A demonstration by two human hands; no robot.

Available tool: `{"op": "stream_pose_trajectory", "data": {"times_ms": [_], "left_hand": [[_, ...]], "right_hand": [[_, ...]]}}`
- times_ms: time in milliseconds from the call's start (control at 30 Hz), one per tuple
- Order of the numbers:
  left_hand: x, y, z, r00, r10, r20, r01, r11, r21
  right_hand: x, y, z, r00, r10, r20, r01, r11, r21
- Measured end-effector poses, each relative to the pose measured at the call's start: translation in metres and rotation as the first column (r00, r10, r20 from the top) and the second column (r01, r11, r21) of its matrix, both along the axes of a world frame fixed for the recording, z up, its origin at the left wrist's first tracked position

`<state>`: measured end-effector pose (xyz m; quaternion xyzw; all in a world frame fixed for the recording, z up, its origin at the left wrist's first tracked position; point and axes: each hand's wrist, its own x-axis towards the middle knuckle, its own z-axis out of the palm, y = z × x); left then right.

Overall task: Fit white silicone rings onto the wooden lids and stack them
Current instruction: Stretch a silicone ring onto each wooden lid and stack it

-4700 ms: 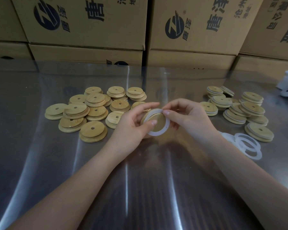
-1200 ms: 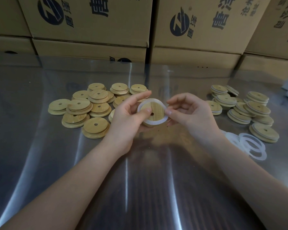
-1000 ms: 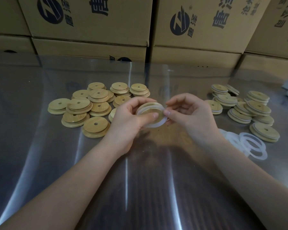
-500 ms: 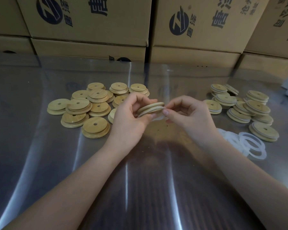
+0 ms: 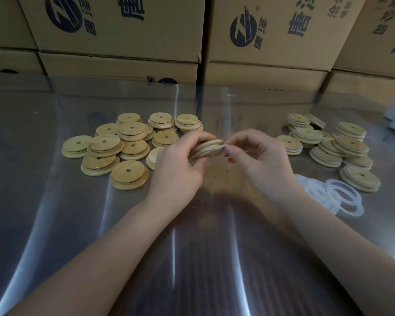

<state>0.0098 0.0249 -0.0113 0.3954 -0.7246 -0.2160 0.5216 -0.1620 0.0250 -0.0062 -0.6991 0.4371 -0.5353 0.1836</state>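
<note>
- Round pale wooden lid (image 5: 209, 148) is held mid-scene above the shiny steel table (image 5: 78, 224), tilted almost edge-on, with the fingers of the left hand (image 5: 178, 165) curled round it
- The right hand (image 5: 258, 156) pinches a thin white silicone ring (image 5: 221, 146) at the lid's right edge; the ring looks only partly seated, so fitting this lid seems unfinished
- On the far right lies a pile of wooden lids with white bands (image 5: 335, 147), loosely stacked in twos and threes, which I judge done
- On the far left lies a heap of bare wooden lids (image 5: 128, 147), a dozen or more, none ringed as far as I can see, so these remain
- A small cluster of loose white rings (image 5: 315, 190) lies at the near right, just beside the finished pile
- Roughly half the job looks left
</note>
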Motion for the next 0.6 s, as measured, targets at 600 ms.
{"op": "stream_pose_trajectory", "data": {"times_ms": [600], "left_hand": [[0.0002, 0.0018, -0.0025, 0.987, -0.106, -0.117, 0.115, 0.991, 0.074]], "right_hand": [[-0.0048, 0.0018, 0.0044, 0.975, -0.04, -0.219, 0.012, 0.991, -0.131]]}}
